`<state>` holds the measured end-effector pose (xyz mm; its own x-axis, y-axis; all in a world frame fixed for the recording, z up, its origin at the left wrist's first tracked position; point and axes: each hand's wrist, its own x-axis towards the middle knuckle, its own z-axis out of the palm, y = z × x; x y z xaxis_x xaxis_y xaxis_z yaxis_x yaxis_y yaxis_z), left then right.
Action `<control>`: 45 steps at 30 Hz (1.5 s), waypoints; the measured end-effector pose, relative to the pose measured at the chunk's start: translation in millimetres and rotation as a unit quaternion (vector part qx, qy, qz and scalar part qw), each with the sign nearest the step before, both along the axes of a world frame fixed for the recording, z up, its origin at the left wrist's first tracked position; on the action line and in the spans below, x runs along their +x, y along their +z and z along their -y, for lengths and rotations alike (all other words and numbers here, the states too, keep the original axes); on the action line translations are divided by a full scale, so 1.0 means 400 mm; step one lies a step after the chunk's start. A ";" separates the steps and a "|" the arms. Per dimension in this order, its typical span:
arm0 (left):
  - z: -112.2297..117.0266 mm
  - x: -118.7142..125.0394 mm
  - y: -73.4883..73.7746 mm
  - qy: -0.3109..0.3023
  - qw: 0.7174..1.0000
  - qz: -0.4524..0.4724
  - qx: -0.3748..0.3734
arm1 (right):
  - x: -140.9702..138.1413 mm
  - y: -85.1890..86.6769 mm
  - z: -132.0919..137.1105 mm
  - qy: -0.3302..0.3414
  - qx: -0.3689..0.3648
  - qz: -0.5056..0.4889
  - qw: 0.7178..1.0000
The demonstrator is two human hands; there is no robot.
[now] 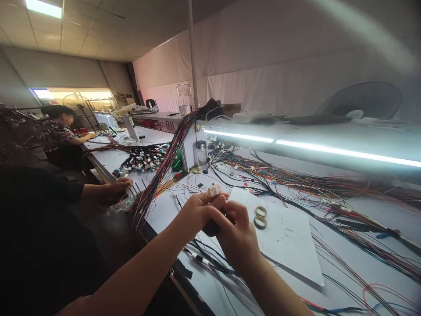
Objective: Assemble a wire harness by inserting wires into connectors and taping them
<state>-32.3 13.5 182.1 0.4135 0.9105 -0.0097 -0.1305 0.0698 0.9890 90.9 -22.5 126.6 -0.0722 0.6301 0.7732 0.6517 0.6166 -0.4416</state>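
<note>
Connector [215,191] pinched in left hand [197,213], right hand [238,232] curled round dark part [212,228]; looks early, wires [329,184] lie loose on worktop [162,213]

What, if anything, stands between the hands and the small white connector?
Nothing visible does. The left hand pinches the white connector at its fingertips, and the right hand is curled close against the left. A dark object shows below, between both hands; I cannot tell which hand holds it.
</note>
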 end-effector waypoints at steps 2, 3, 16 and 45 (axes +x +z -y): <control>-0.001 0.003 -0.015 0.001 1.000 0.013 -0.028 | 0.015 -0.017 0.002 0.001 0.032 0.004 0.999; -0.002 0.005 -0.023 0.004 0.999 0.021 -0.032 | 0.023 -0.023 0.005 0.014 0.037 -0.027 0.999; -0.025 0.008 -0.019 -0.087 0.957 -0.092 0.262 | 0.113 -0.004 0.007 0.247 -0.513 -0.464 0.679; -0.047 0.099 -0.050 0.047 0.975 -0.030 0.217 | 0.119 -0.076 0.044 0.110 -0.186 -0.290 0.932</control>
<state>7.2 32.2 162.1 0.3393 0.8675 0.3639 -0.0574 -0.3670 0.9284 138.5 -40.1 96.2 0.1302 0.8817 0.4535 0.1129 0.4413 -0.8902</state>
